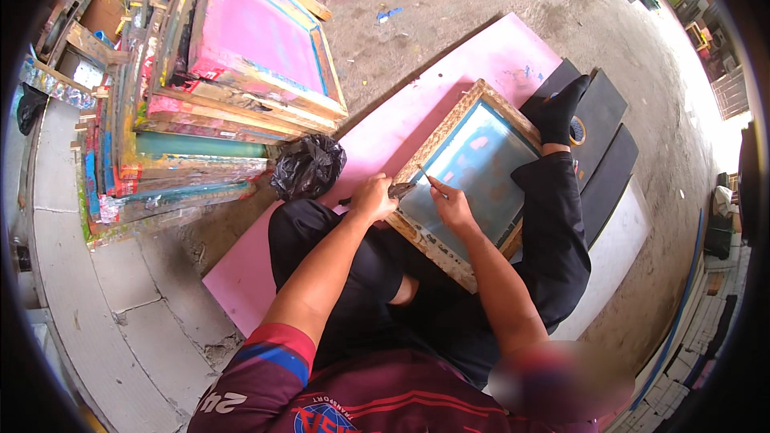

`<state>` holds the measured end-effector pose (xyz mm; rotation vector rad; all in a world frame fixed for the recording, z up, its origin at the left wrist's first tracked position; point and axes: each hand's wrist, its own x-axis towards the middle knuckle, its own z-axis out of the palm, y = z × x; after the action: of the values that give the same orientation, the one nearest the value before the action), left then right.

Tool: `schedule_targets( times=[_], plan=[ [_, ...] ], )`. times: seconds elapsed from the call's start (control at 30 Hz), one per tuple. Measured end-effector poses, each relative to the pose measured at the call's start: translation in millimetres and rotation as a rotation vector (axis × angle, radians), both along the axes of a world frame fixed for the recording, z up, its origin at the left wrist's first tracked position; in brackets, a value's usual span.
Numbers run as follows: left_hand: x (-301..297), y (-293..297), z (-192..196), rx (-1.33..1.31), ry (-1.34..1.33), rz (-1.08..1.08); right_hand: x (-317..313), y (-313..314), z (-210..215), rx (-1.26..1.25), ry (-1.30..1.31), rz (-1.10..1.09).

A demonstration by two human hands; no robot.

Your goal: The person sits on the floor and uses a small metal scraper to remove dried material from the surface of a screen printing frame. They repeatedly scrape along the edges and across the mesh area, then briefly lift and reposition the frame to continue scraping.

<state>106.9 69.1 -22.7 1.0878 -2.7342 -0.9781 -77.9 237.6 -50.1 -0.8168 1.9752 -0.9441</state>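
A wooden screen-printing frame (pixel 451 138) with blue-edged, grey-blue mesh (pixel 480 167) lies tilted across my lap and the pink board. At its left rail, my left hand (pixel 374 199) is closed around a small dark brown object (pixel 401 190) whose kind I cannot make out. My right hand (pixel 454 210) is above the mesh, fingers pinched on a thin stick-like tool (pixel 425 172). The tool's tip points toward the left rail, close to the dark object. Pale pinkish patches show on the mesh.
Stacked used screen frames (pixel 265 40) rise at the left, with a crumpled black plastic bag (pixel 310 165) beside them. Beneath me lies a pink board (pixel 385 140). Dark flat panels (pixel 597 104) and a tape roll (pixel 577 131) lie by my black-socked foot (pixel 559 112).
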Motion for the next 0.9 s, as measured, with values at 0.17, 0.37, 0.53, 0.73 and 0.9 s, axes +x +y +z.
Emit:
schedule_targets(
  times=[0.17, 0.37, 0.53, 0.73, 0.9],
  plan=[
    [5.4, -1.9, 2.5, 0.014, -0.032, -0.009, 4.3, -4.4, 22.1, 0.058, -0.034, -0.026],
    [2.3, -8.3, -3.2, 0.021, -0.021, 0.016, -10.8, -14.4, 13.3, 0.030, -0.534, -0.153],
    [-2.6, -9.1, 2.1, 0.026, -0.018, 0.002, -21.1, -24.6, 58.0, 0.215, -0.932, -0.317],
    [-3.5, -8.1, 0.6, 0.008, -0.008, 0.012, 24.3, -3.9, 37.1, 0.083, 0.447, 0.045],
    [0.8, -8.1, -0.6, -0.020, -0.024, -0.025, 37.4, -8.1, 68.3, 0.215, 0.411, 0.077]
  ],
)
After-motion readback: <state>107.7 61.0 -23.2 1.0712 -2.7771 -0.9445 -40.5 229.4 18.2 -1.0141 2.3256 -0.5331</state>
